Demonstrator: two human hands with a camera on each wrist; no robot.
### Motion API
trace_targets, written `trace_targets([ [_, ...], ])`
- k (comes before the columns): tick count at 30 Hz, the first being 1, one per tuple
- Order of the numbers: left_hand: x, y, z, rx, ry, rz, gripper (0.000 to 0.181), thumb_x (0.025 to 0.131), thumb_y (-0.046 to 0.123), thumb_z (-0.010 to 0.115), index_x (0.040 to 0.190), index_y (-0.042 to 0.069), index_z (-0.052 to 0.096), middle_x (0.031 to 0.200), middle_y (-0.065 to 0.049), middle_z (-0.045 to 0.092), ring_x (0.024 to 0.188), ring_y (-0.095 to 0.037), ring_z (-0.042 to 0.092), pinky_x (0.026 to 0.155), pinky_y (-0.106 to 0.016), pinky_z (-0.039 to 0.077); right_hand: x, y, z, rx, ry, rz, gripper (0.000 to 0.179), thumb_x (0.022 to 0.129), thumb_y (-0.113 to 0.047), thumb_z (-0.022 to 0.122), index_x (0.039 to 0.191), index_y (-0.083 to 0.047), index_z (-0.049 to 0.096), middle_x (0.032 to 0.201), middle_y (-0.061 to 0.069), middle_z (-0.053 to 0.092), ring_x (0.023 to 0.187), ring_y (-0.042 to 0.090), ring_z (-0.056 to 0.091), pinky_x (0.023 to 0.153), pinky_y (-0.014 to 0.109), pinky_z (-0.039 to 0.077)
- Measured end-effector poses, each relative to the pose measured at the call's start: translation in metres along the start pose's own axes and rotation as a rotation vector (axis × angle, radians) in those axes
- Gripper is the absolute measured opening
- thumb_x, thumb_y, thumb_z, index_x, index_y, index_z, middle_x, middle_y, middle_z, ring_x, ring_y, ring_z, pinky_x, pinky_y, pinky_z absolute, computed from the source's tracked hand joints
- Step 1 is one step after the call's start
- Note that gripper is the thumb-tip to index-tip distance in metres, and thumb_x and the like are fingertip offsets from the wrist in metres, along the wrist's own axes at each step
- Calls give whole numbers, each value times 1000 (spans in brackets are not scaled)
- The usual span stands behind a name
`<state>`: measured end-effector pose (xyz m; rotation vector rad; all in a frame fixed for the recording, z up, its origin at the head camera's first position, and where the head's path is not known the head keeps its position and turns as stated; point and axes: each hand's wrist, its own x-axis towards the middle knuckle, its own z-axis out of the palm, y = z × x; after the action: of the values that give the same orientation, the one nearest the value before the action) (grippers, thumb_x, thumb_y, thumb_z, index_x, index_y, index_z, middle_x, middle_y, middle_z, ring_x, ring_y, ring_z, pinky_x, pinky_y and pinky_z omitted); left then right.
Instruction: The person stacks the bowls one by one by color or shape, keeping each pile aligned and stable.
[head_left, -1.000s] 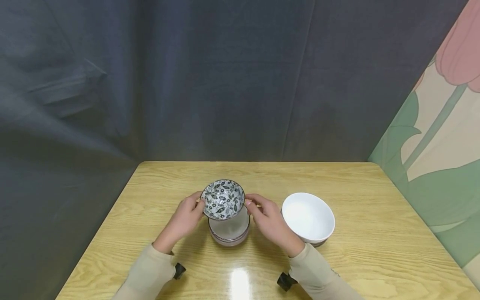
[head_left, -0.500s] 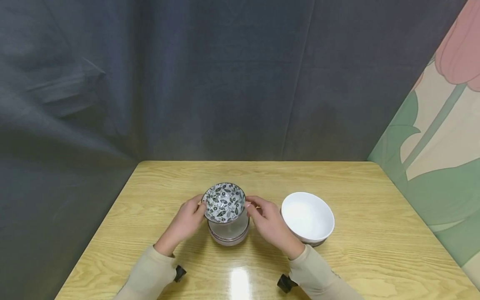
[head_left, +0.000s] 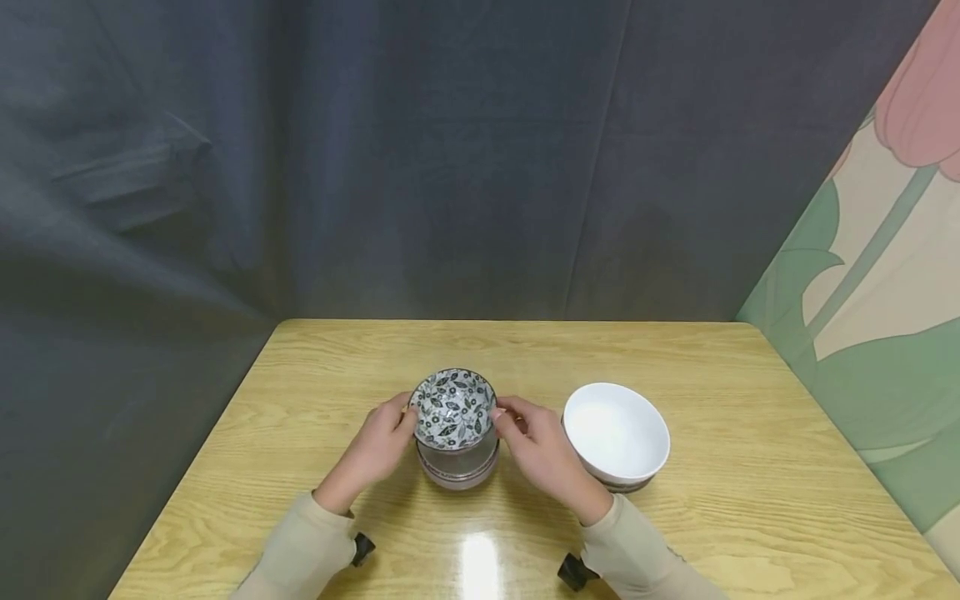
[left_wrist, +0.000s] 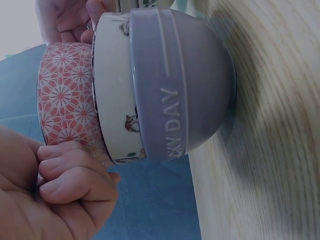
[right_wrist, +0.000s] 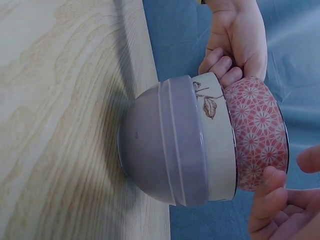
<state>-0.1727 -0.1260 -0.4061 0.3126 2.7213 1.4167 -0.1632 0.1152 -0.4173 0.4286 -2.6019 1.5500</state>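
Note:
Between both hands is a small bowl, leaf-patterned inside and covered in red and white flowers outside. My left hand grips its left rim, thumb on top and the other fingers curled below. On the opposite side my right hand holds the rim between thumb and fingers. Directly beneath stands a cream bowl with brown leaf drawings, nested in a purple-grey bowl with raised lettering. In both wrist views the red bowl's lower part is hidden behind the cream bowl's rim.
A larger white bowl stands to the right of my right hand, with a darker base showing under it. The wooden table runs back to a dark curtain. A flower-painted wall panel stands at the right.
Both hands have brought the patterned bowl slightly right and toward me, more over the stacked bowls. The stack and the large white bowl have stayed in place.

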Motion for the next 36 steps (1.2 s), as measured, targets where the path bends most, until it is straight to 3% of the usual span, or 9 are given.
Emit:
trace_targets([
  [11,-4,3,2,23,-7,8,35,106,11,41,133,-2,59,60,1,45,50,-11,38,46,-28,37,-4,0,0,-42,29,-36,26,100,-18,60,115,-1,72,68,-8,56,57,7,47,52,23,40],
  [30,-8,0,7,37,-10,14,34,105,8,42,132,-4,59,66,-1,45,56,-13,41,53,-30,40,-8,3,2,-83,29,-36,23,98,-14,62,112,0,73,64,-8,53,53,5,44,50,22,38],
  [36,-8,0,9,57,5,20,35,105,8,42,133,-5,58,73,-3,52,66,-14,48,65,-32,46,-9,3,2,-80,22,-32,21,98,-12,62,111,-1,73,63,-8,52,51,4,42,48,22,36],
])
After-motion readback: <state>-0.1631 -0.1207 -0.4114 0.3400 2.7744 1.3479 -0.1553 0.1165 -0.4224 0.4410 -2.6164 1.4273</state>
